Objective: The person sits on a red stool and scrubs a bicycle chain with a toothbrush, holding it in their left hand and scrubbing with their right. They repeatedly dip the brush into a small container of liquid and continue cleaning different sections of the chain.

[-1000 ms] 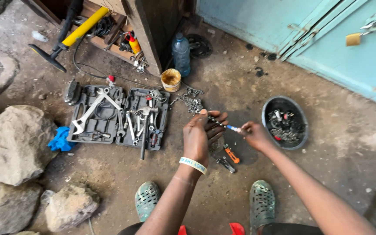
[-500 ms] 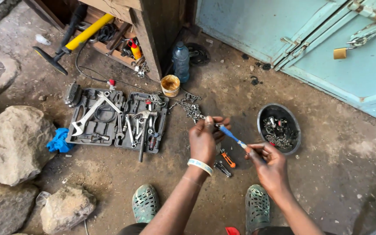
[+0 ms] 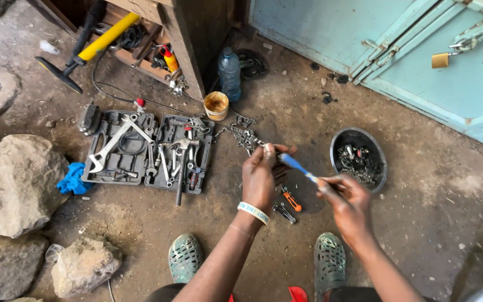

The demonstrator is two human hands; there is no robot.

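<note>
My left hand (image 3: pixel 262 178), with a pale wristband, is raised over the dirt floor and its fingers pinch a small dark part together with the head of a blue brush (image 3: pixel 297 166). My right hand (image 3: pixel 349 202) grips the other end of that brush, which slants from upper left to lower right between the two hands. A greasy bicycle chain (image 3: pixel 242 135) lies on the ground just beyond my left hand. An orange-handled tool (image 3: pixel 292 201) and a small set of metal keys (image 3: pixel 283 212) lie on the ground below my hands.
An open grey tool case (image 3: pixel 146 151) with wrenches lies at left. A black bowl (image 3: pixel 359 163) of metal parts sits at right. A small yellow tub (image 3: pixel 216 105), a plastic bottle (image 3: pixel 230 73), a yellow-handled pump (image 3: pixel 88 47), rocks (image 3: pixel 15 184) and a blue metal door (image 3: pixel 420 61) surround me.
My hands have drawn nearer to me and the brush has come between them at a slant; my right hand moved lower and right. The view has shifted slightly.
</note>
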